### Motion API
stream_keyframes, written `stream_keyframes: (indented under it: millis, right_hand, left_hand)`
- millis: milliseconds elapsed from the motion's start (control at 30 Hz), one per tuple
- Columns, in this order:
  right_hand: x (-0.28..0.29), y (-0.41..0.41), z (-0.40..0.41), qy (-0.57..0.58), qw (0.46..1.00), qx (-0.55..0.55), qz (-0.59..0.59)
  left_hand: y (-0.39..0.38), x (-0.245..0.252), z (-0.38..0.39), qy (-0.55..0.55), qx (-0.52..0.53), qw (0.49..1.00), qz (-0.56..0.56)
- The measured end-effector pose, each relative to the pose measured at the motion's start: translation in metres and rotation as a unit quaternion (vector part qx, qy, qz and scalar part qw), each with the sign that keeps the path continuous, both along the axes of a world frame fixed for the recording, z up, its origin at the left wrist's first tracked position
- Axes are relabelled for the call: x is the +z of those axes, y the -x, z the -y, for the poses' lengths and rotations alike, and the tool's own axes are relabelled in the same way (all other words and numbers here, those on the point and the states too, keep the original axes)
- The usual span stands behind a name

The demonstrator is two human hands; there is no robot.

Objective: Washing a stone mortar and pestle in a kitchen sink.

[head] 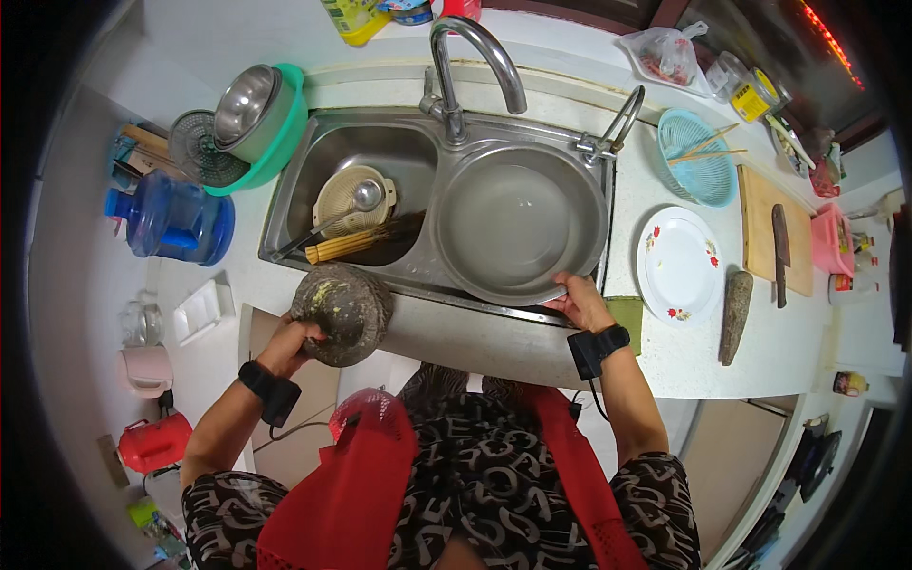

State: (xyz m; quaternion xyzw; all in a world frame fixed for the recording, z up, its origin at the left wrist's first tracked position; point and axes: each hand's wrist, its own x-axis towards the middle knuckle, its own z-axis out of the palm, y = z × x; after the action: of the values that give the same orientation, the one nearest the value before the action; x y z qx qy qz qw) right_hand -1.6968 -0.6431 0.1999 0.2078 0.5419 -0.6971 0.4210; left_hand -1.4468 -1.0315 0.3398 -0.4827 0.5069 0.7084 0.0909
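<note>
My left hand (292, 345) grips a dark stone mortar (342, 315) by its rim, at the front edge of the double sink. The mortar is tilted, and yellowish-green bits cling to its stone. My right hand (581, 301) holds the near right rim of a wide stainless steel basin (509, 221), with its thumb over the edge. The basin covers the right bowl of the sink and has water in it. A metal ladle (367, 194), a beige plastic strainer (335, 189) and a bamboo brush (349, 244) lie in the left sink bowl (385, 146).
A chrome faucet (481, 32) arches over the sink. Rightward are a stone pestle (736, 317), a floral white plate (679, 267), a blue basket (695, 178) and a knife (780, 242) on a cutting board (759, 214). Leftward are nested bowls (246, 107) and a water jug (178, 217).
</note>
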Motion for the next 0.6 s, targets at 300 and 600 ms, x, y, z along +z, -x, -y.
stream_keyframes:
  millis: [300,600]
  right_hand:
    - [0.038,-0.017,-0.008,-0.060,0.993,-0.069,-0.080]
    - [0.137,-0.079,-0.045,-0.090,0.977,-0.133,-0.140]
  left_hand:
    - [0.071,0.002,0.018,0.002,-0.102,0.993,-0.050]
    - [0.152,-0.031,0.047,0.127,-0.301,0.938,-0.112]
